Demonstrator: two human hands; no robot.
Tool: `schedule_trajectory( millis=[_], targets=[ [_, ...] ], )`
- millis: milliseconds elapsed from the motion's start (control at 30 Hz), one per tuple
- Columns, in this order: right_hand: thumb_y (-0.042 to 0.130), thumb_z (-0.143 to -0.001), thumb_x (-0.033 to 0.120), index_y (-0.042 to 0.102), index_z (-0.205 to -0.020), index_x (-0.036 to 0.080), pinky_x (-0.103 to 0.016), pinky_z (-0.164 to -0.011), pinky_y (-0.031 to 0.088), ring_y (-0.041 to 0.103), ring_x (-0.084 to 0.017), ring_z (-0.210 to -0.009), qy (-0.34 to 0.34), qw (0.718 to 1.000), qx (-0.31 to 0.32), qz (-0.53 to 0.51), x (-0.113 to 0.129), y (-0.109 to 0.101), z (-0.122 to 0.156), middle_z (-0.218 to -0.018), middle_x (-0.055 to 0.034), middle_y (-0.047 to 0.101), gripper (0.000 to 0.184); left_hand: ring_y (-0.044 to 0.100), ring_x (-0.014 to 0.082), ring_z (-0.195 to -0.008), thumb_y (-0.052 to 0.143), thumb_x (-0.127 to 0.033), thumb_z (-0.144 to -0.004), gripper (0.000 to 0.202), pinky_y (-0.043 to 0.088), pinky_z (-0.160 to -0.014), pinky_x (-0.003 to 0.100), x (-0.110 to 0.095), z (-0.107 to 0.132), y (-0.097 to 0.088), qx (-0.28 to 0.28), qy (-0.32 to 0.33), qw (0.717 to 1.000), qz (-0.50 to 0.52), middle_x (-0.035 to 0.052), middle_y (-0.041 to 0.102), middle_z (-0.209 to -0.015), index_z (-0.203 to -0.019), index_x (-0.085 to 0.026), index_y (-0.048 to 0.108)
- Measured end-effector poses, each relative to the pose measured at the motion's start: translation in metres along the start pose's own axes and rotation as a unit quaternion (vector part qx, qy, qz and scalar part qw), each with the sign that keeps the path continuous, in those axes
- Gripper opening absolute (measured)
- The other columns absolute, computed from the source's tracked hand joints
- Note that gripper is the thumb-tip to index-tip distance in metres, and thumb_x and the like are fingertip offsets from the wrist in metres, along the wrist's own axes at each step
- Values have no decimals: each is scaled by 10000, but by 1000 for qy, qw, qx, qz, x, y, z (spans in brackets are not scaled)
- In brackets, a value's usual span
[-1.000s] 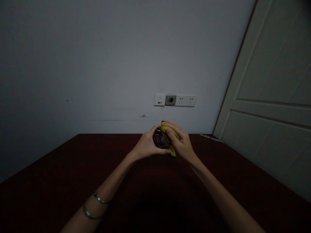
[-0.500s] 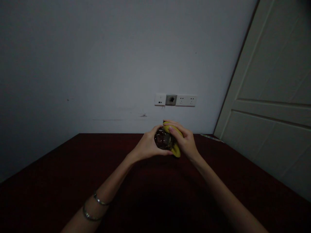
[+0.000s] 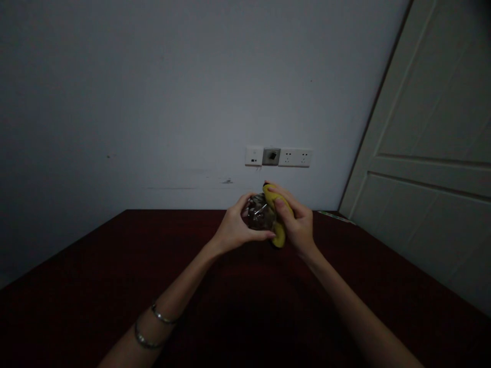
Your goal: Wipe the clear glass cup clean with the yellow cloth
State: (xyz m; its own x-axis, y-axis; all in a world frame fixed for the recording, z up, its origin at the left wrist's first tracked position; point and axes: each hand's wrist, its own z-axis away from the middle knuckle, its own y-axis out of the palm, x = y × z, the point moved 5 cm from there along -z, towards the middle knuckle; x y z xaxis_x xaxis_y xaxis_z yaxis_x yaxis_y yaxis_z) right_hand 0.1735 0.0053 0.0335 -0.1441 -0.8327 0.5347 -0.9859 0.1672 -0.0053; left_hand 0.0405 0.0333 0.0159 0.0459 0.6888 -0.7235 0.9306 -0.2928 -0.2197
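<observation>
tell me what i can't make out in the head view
Head view: part of the glass, covered by the left hand.
Head view: the middle of the yellow cloth, under the right hand.
Head view: the top of the door, cut off by the upper edge.
Head view: any print on the strip by the door, too small and dim.

Clear vessel: left side partly behind left hand. Yellow item: middle behind right hand, kind unclear. Door cut by right edge, forearms by near edge.
</observation>
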Motion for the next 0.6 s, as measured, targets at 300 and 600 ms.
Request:
schedule_trajectory(
  millis=[300, 600],
  targets=[
    [540, -863, 285, 681, -1044, 279, -431, -1018, 417, 569, -205, -1135, -50, 998, -16, 33, 6, 0, 5, -1201, -30, 632, 229, 593, 252, -1049, 840, -276, -503, 797, 481, -924, 401, 0, -1, 1, -11, -16, 999, 26, 119, 593, -1150, -1187, -160, 448],
    [603, -807, 380, 717, -960, 245, -431, -981, 454, 608, -235, -1085, 64, 998, -14, -23, -8, -2, -4, -1125, -41, 678, 234, 600, 260, -1048, 846, -280, -490, 786, 489, -919, 399, 3, 1, 2, -4, -31, 999, 32, 119, 607, -1152, -1169, -153, 469]
  ],
)
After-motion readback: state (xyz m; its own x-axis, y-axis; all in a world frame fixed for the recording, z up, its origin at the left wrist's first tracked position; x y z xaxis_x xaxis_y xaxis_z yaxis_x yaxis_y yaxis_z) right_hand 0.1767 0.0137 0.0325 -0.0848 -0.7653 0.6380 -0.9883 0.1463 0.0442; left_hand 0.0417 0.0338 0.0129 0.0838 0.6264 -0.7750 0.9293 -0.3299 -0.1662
